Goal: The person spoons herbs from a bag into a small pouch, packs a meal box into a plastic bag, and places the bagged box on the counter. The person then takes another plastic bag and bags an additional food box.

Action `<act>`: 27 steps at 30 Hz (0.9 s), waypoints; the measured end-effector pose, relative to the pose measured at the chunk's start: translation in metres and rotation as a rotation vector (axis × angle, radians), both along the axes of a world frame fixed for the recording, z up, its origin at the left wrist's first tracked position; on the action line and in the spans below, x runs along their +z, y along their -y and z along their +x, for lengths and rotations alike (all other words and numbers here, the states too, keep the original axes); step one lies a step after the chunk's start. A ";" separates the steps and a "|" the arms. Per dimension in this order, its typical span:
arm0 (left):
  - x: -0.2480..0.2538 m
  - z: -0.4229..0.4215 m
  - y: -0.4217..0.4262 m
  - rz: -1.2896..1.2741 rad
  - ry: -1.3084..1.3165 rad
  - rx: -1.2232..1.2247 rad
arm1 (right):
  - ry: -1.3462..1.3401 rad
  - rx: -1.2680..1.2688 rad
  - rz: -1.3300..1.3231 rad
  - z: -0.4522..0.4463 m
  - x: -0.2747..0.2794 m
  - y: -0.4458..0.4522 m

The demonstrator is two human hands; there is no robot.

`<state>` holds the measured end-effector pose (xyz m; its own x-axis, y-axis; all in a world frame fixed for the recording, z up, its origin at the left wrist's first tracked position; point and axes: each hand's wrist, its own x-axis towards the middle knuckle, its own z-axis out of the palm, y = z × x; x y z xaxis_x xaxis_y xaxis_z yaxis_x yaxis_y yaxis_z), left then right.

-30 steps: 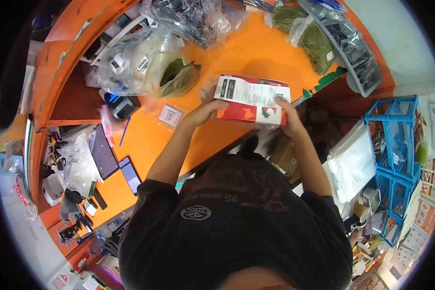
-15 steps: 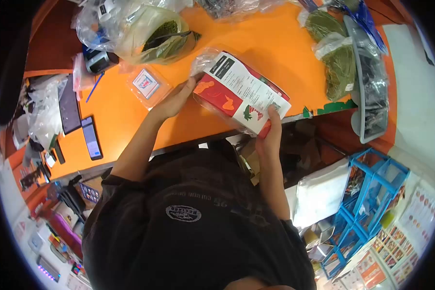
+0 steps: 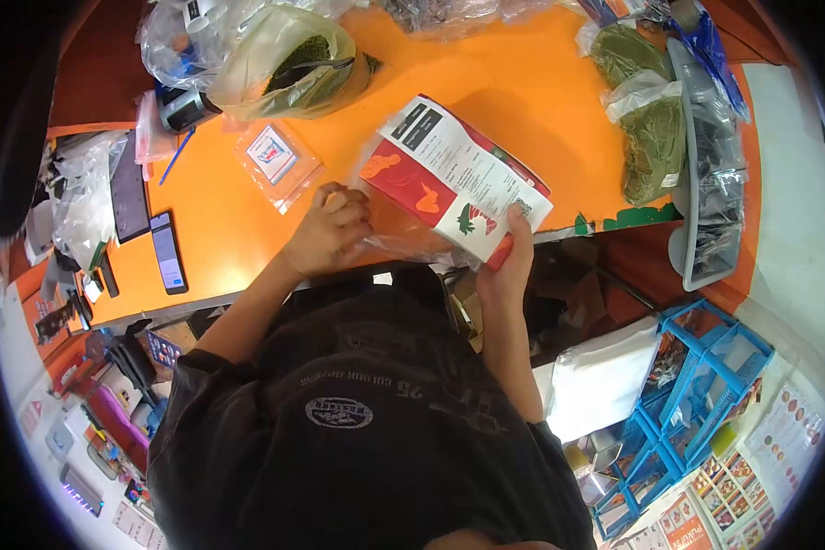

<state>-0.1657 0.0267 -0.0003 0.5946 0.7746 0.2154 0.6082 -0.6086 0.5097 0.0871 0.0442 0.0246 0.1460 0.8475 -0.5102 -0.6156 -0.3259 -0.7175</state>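
A red and white printed box (image 3: 412,188), with a printed paper slip (image 3: 458,160) along its top face, tilts above the front of the orange table. My right hand (image 3: 507,261) grips its lower right corner, thumb on top. Crinkled clear plastic bag (image 3: 403,246) lies around the box's left and lower sides. My left hand (image 3: 330,229) is beside the box with its fingers curled closed at the loose edge of that plastic; the fingertips are partly hidden. Left of this hand lies a small clear packet with a printed label (image 3: 273,158).
On the orange table (image 3: 486,64) stands a yellowish bag of green herbs (image 3: 307,73). More green bags (image 3: 651,137) lie at right by a grey tray (image 3: 710,202). A phone (image 3: 169,252) and blue pen (image 3: 177,156) lie left. Blue racks (image 3: 678,394) stand below right.
My left hand has let go of the box's left edge and moved down and toward me, fingers now curled by the plastic. My right hand keeps its hold on the box.
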 end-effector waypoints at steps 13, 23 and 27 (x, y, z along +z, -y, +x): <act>-0.018 0.022 -0.095 -0.919 0.798 0.590 | 1.067 0.087 0.120 0.050 -0.042 -0.008; 0.112 0.038 -0.062 0.138 0.390 0.554 | 1.218 -0.071 0.266 0.051 0.028 0.005; 0.112 0.036 -0.081 -1.021 1.043 0.281 | 0.971 0.296 0.091 0.082 -0.048 0.002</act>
